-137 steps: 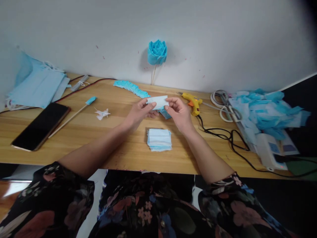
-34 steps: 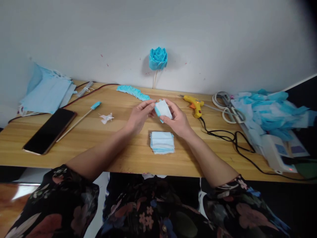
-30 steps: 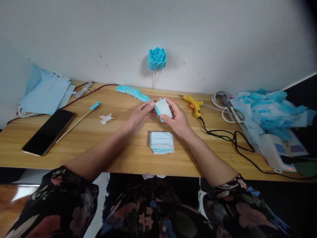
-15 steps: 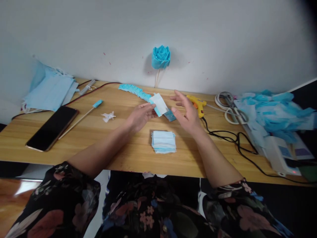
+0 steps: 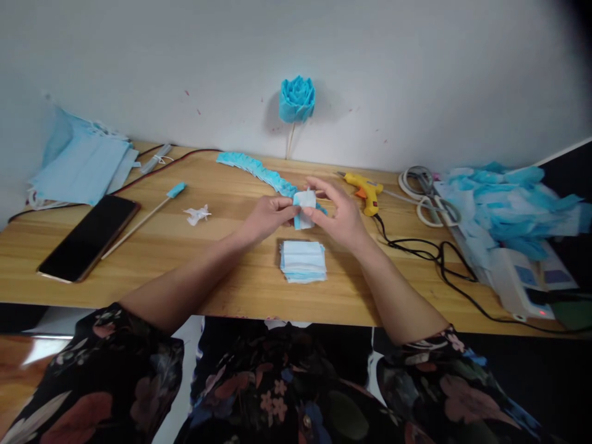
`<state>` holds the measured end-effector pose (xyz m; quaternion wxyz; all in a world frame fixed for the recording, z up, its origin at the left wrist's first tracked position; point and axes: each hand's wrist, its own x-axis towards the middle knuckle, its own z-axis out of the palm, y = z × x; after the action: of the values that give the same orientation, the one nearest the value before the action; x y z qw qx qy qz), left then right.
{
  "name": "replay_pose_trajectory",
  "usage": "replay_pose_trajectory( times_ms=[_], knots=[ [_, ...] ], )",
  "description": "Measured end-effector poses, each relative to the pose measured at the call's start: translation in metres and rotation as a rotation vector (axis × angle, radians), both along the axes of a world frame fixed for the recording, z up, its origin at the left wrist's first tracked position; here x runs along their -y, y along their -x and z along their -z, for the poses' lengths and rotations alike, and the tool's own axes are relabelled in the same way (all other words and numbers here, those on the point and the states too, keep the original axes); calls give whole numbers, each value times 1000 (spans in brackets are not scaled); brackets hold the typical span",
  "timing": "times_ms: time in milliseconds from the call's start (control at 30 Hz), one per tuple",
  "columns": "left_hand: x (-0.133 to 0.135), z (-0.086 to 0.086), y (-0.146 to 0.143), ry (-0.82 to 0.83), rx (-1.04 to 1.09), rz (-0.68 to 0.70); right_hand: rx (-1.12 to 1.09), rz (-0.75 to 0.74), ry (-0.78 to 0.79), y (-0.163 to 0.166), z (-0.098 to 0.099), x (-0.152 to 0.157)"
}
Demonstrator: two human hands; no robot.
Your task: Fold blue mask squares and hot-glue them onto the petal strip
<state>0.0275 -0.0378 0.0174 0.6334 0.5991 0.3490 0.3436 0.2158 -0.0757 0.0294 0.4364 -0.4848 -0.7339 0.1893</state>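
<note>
Between both hands is a small blue-and-white piece of mask fabric (image 5: 304, 213), lifted over the table. My left hand (image 5: 271, 214) pinches its left edge between thumb and fingers. On its right side, the thumb and fingertips of my right hand (image 5: 341, 214) close on the fabric and bend it. Just behind lies a row of folded blue petals (image 5: 254, 168), running off to the left; its near end is partly hidden by my hands. A stack of cut fabric pieces (image 5: 303, 261) sits on the table in front of my hands.
A yellow glue gun (image 5: 365, 190) with a black cable, scissors (image 5: 437, 209) and a heap of blue scraps (image 5: 513, 209) lie right. Left are masks (image 5: 81, 161), a phone (image 5: 90, 237) and a blue-tipped stick (image 5: 143, 221). A blue fabric flower (image 5: 297, 100) stands against the wall.
My right hand has moved left from beside the glue gun and taken hold of the fabric piece. The piece now bends between both hands. The whole view has shifted slightly.
</note>
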Motion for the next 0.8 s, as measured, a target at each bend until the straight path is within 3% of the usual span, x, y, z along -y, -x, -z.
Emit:
replay_pose_trajectory(
  times_ms=[133,333,633,800],
  knots=[
    [3,0,0,-206,-86,-23,187,-12,-126,5,-5,-1],
    [6,-2,0,-391,-179,-29,190,15,-170,3,-3,-4],
    [1,-3,2,-227,-138,3,119,13,-191,2,-6,-2],
    [0,-4,2,-102,-79,-46,147,-6,-196,-1,-3,-3]
  ],
)
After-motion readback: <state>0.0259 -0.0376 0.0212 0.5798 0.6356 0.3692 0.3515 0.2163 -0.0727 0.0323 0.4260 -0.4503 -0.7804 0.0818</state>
